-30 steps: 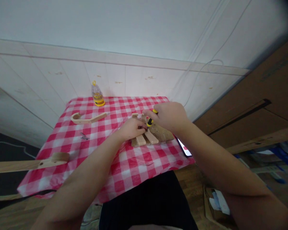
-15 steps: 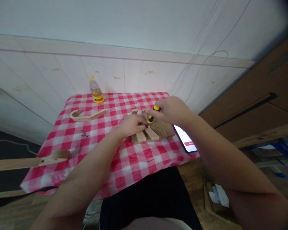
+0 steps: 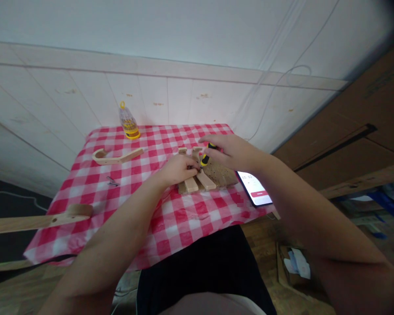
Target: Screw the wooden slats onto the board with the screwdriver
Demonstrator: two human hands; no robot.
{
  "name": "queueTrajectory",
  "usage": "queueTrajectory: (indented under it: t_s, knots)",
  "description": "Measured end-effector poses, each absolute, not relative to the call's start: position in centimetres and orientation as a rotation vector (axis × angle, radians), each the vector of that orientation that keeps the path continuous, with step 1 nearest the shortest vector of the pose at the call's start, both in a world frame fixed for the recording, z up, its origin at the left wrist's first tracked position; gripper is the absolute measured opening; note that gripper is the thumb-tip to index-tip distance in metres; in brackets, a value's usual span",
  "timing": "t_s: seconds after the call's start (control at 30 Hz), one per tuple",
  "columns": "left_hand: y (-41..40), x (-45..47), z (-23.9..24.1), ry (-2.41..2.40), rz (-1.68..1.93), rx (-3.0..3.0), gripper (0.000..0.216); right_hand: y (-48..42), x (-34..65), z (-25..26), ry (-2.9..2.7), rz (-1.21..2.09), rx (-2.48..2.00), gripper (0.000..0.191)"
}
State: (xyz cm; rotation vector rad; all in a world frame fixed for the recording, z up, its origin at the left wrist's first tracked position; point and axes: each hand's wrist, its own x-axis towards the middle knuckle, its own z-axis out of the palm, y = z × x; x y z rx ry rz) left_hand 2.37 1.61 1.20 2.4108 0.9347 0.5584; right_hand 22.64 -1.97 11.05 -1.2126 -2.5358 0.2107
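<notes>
My right hand grips a yellow and black screwdriver, its tip pointing down at a small wooden slatted piece on the red and white checked tablecloth. My left hand rests on that wooden piece with fingers pinched near the screwdriver tip; what they pinch is too small to make out. The slats lie on a brown cork-like board.
A phone with a lit screen lies right of the wood. A curved wooden part, a few dark screws, a yellow-based bit holder and a long wooden arm are on the left. A cardboard box sits on the floor.
The view shifted slightly, uncovering the phone. My right hand dropped a little and turned on the screwdriver; my left hand stayed on the wooden piece.
</notes>
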Motion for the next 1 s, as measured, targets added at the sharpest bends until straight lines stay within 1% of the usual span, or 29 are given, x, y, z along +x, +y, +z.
queueTrajectory:
  t_s: [0.07,0.13,0.17,0.27,0.33,0.4,0.47,0.5,0.63,0.73,0.8,0.9,0.93,0.97,1.0]
  knots:
    - [1.5,2.4,1.4,0.935,0.547,2.42,0.025,-2.4,22.4,11.8,-2.62,0.224,-1.254,0.04]
    - [1.4,2.4,1.5,0.936,0.536,2.435,0.023,-2.7,21.6,12.4,-2.673,0.099,-1.409,0.034]
    - [1.4,2.4,1.6,0.94,0.532,2.446,0.022,-2.8,21.0,12.6,-2.692,0.0,-1.486,0.035]
    - [1.4,2.4,1.7,0.946,0.532,2.463,0.021,-2.9,19.3,12.6,-2.525,-0.334,-1.711,0.06]
    - [1.4,2.3,1.6,0.94,0.548,2.465,0.021,-2.9,18.6,12.3,-2.439,-0.388,-1.755,0.067]
    - [1.6,2.3,1.5,0.925,0.557,2.474,0.022,-2.8,18.5,11.9,-2.43,-0.314,-1.7,0.058]
    - [1.7,2.2,1.4,0.905,0.554,2.481,0.023,-2.7,19.0,11.5,-2.452,-0.15,-1.581,0.044]
    - [1.7,2.2,1.3,0.896,0.554,2.481,0.023,-2.7,19.4,11.4,-2.467,-0.059,-1.523,0.041]
    - [1.7,2.3,1.2,0.902,0.555,2.461,0.024,-2.8,20.8,11.8,-2.567,0.218,-1.343,0.037]
    - [1.7,2.3,1.2,0.915,0.557,2.439,0.023,-2.9,21.4,12.6,-2.636,0.329,-1.277,0.035]
    - [1.7,2.4,1.2,0.917,0.566,2.427,0.024,-2.9,21.4,12.9,-2.653,0.18,-1.423,0.036]
    - [1.6,2.4,1.3,0.911,0.561,2.424,0.024,-2.6,21.0,12.6,-2.477,-0.236,-1.756,0.059]
    - [1.6,2.4,1.4,0.908,0.558,2.426,0.024,-2.5,20.9,12.3,-2.399,-0.309,-1.817,0.064]
    - [1.6,2.4,1.4,0.908,0.558,2.428,0.024,-2.4,20.9,12.0,-2.355,-0.322,-1.821,0.065]
    - [1.6,2.4,1.4,0.913,0.559,2.43,0.024,-2.3,20.9,11.7,-2.35,-0.287,-1.771,0.061]
